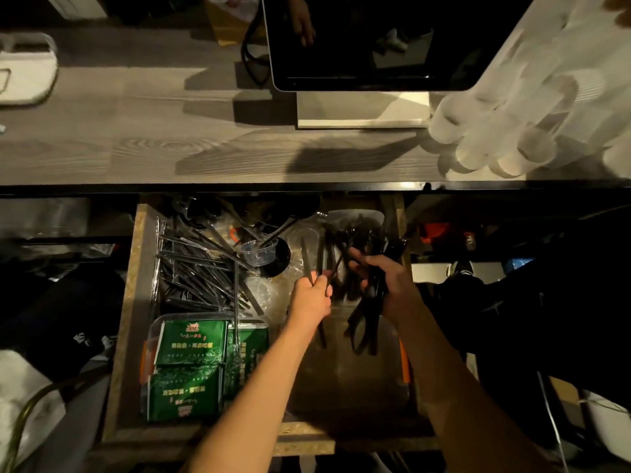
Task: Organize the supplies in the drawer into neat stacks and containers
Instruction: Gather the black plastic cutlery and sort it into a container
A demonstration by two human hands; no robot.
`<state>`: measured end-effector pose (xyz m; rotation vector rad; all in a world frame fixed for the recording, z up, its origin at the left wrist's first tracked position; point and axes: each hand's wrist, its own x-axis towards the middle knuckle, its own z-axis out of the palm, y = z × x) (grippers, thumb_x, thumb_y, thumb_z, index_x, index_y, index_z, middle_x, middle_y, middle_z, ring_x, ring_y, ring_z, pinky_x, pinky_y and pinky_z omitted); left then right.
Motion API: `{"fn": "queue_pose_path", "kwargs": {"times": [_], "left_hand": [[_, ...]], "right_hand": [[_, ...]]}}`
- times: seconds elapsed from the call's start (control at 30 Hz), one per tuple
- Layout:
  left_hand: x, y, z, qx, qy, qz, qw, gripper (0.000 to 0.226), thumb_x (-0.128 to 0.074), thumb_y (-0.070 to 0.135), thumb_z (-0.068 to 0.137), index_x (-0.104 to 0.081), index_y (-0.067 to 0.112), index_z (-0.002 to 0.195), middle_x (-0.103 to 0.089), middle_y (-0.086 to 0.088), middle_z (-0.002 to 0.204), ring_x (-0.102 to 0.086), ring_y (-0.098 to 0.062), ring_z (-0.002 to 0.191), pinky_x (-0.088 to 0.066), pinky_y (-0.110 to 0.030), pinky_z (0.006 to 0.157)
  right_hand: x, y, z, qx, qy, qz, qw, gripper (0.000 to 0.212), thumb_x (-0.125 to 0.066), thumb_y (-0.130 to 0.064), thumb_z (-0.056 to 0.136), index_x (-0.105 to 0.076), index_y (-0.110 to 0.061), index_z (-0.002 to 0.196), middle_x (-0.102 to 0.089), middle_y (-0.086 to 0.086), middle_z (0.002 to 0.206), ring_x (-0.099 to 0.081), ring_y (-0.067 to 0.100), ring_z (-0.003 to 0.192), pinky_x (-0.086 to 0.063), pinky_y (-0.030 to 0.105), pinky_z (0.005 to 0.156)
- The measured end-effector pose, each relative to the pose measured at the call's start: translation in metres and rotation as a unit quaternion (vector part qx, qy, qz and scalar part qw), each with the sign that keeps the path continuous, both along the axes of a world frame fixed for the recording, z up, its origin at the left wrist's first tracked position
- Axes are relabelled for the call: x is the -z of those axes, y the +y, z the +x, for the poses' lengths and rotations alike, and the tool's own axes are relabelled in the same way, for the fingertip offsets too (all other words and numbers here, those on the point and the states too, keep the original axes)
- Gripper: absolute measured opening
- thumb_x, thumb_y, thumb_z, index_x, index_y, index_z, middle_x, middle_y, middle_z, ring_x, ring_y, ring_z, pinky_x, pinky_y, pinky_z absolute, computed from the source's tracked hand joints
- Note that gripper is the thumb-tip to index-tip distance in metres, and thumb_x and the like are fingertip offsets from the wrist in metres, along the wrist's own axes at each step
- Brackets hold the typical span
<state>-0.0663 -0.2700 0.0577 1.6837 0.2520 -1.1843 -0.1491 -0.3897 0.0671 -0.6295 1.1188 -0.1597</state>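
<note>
We see both hands working over the right half of the open drawer (131, 302), low in the frame. The right hand (386, 285) clutches a bundle of black cutlery (367, 308), fingers curled round the handles, likely gathering pieces so they can go down together. The left hand (312, 295) pinches one or two thin black pieces just beside that bundle, probably feeding them across. Below the hands sits a clear bin (341, 380), seemingly meant for the cutlery. At the drawer's lower left a container holds green packets (191, 343), already stacked flat; above it wrapped black straws (198, 268) lie loose and crossed. The grey wood-grain counter (170, 141) fills the upper frame, with a dark screen (358, 39) top centre and sleeved cups (512, 131) upper right. The lighting is dim.
</note>
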Motion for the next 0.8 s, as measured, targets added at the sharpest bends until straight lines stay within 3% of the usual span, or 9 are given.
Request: {"fn": "queue_pose_path", "kwargs": {"times": [0.1,0.17,0.23,0.37,0.43,0.53,0.63,0.7,0.8], "left_hand": [[-0.004,0.008,-0.006,0.029,-0.027,0.023,0.999,0.024,-0.042,0.016,0.107,-0.053,0.009,0.086,-0.044,0.001,0.062,-0.036,-0.004,0.038,-0.029,-0.017,0.038],[-0.007,0.010,-0.010,0.099,-0.051,0.043,0.993,0.026,-0.043,0.021,0.106,-0.062,0.005,0.098,-0.048,0.002,0.064,-0.045,-0.010,0.050,-0.039,-0.023,0.051],[-0.010,0.011,-0.012,0.148,-0.061,0.063,0.985,0.026,-0.047,0.025,0.104,-0.065,0.008,0.112,-0.055,0.001,0.072,-0.053,-0.017,0.066,-0.046,-0.032,0.066],[-0.021,0.016,-0.011,0.176,-0.037,0.064,0.982,0.017,-0.050,0.028,0.104,-0.057,0.015,0.112,-0.060,0.000,0.085,-0.058,-0.015,0.074,-0.049,-0.030,0.067],[-0.023,0.019,-0.010,0.212,-0.044,0.053,0.975,0.012,-0.052,0.024,0.102,-0.057,0.015,0.109,-0.062,0.001,0.092,-0.061,-0.014,0.087,-0.052,-0.030,0.078],[-0.030,0.023,-0.011,0.200,-0.016,-0.011,0.980,0.013,-0.051,0.015,0.102,-0.060,0.020,0.094,-0.064,0.005,0.086,-0.063,-0.009,0.082,-0.050,-0.017,0.071],[-0.030,0.028,-0.013,0.185,0.024,-0.044,0.981,0.023,-0.043,0.031,0.106,-0.060,0.015,0.103,-0.065,0.000,0.081,-0.066,-0.016,0.070,-0.053,-0.032,0.066],[-0.028,0.030,-0.013,0.171,0.024,-0.034,0.984,0.033,-0.033,0.035,0.108,-0.060,0.015,0.106,-0.064,-0.005,0.084,-0.063,-0.014,0.063,-0.054,-0.030,0.058],[-0.027,0.031,-0.007,0.131,-0.020,-0.016,0.991,0.044,-0.032,0.036,0.109,-0.064,0.007,0.112,-0.069,-0.014,0.102,-0.065,-0.016,0.075,-0.053,-0.023,0.054]], "right_hand": [[-0.004,0.003,0.003,-0.005,-0.017,-0.009,1.000,0.017,-0.057,-0.011,0.091,-0.072,-0.006,0.100,-0.071,0.013,0.105,-0.068,0.020,0.084,-0.048,0.019,0.048],[-0.011,0.006,0.009,-0.045,0.017,-0.044,0.998,0.018,-0.060,-0.011,0.092,-0.070,-0.002,0.104,-0.072,0.011,0.087,-0.066,0.014,0.062,-0.047,0.019,0.044],[-0.015,0.008,0.014,-0.054,0.049,-0.058,0.996,0.022,-0.062,-0.008,0.092,-0.065,0.000,0.112,-0.073,0.005,0.075,-0.068,0.012,0.054,-0.049,0.021,0.043],[-0.011,0.009,0.015,-0.048,0.070,-0.058,0.995,0.041,-0.072,-0.014,0.086,-0.060,-0.008,0.124,-0.073,0.012,0.097,-0.073,0.026,0.082,-0.060,0.038,0.063],[-0.012,0.012,0.013,-0.052,0.053,-0.049,0.996,0.032,-0.071,-0.016,0.086,-0.063,-0.008,0.116,-0.073,0.012,0.098,-0.072,0.029,0.088,-0.060,0.041,0.070],[-0.018,0.014,0.011,-0.063,0.031,-0.056,0.996,0.021,-0.069,-0.016,0.088,-0.067,-0.008,0.107,-0.074,0.010,0.094,-0.072,0.024,0.086,-0.057,0.038,0.077],[-0.018,0.013,0.009,-0.050,0.021,-0.061,0.997,0.018,-0.065,-0.013,0.090,-0.066,-0.004,0.105,-0.068,0.012,0.091,-0.069,0.025,0.085,-0.056,0.035,0.078],[-0.022,0.013,0.011,-0.011,0.015,-0.057,0.998,0.005,-0.059,-0.009,0.094,-0.063,-0.006,0.095,-0.060,0.007,0.075,-0.064,0.017,0.068,-0.053,0.030,0.067],[-0.027,0.012,0.011,0.004,-0.020,-0.061,0.998,0.006,-0.056,-0.005,0.096,-0.060,-0.008,0.092,-0.052,0.002,0.065,-0.055,0.011,0.053,-0.050,0.027,0.055]]}}
